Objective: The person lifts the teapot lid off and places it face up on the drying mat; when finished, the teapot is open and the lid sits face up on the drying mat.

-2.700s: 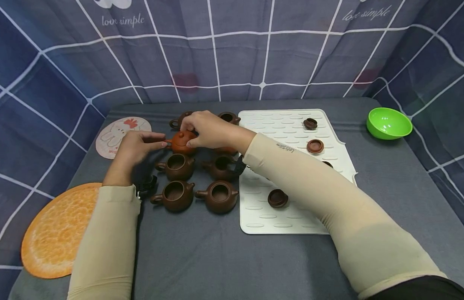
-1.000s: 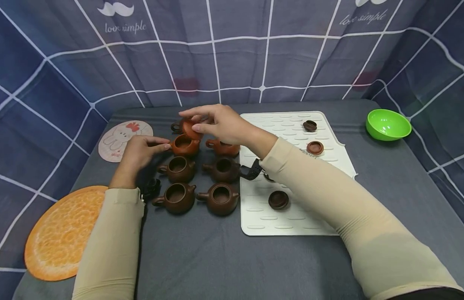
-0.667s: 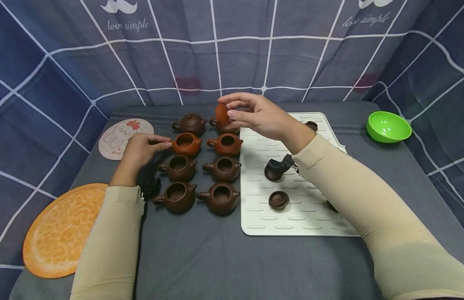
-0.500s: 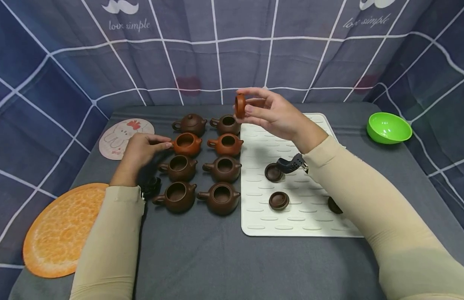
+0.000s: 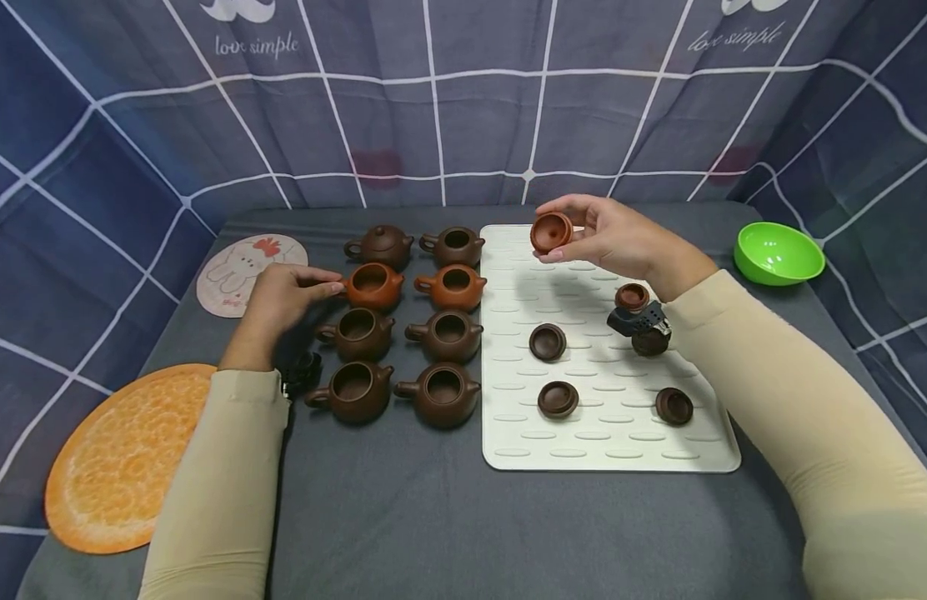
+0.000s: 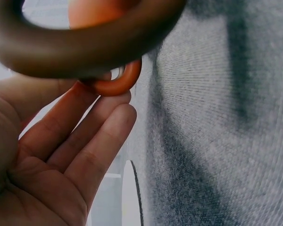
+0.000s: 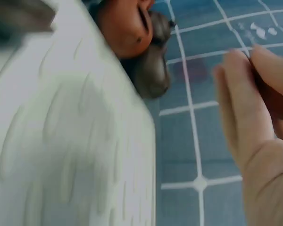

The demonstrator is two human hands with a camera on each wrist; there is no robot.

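My left hand point(image 5: 272, 304) pinches the handle of an open orange-brown teapot point(image 5: 374, 288) in the second row from the back. Close up in the left wrist view, thumb and index finger meet at that orange handle point(image 6: 117, 86), and the other fingers point(image 6: 106, 146) extend below it. Raised over the back of a white mat point(image 5: 606, 454), my right hand point(image 5: 621, 242) holds a reddish-brown teapot lid point(image 5: 551, 232) by its edge. The lid's hollow underside faces the head camera. In the right wrist view the lid is mostly hidden behind the fingers.
Several teapots stand in two columns left of the mat; the back-left one point(image 5: 379, 247) wears its lid. Several lids, such as a dark one point(image 5: 558, 400), lie on the mat. A green bowl point(image 5: 779, 254), a rabbit coaster point(image 5: 242, 275) and an orange round mat point(image 5: 129, 458) flank them.
My right hand has taken the lid off the orange-brown teapot, carried it right over the white mat and turned its underside toward the head camera. My left hand stays at the teapot handle.
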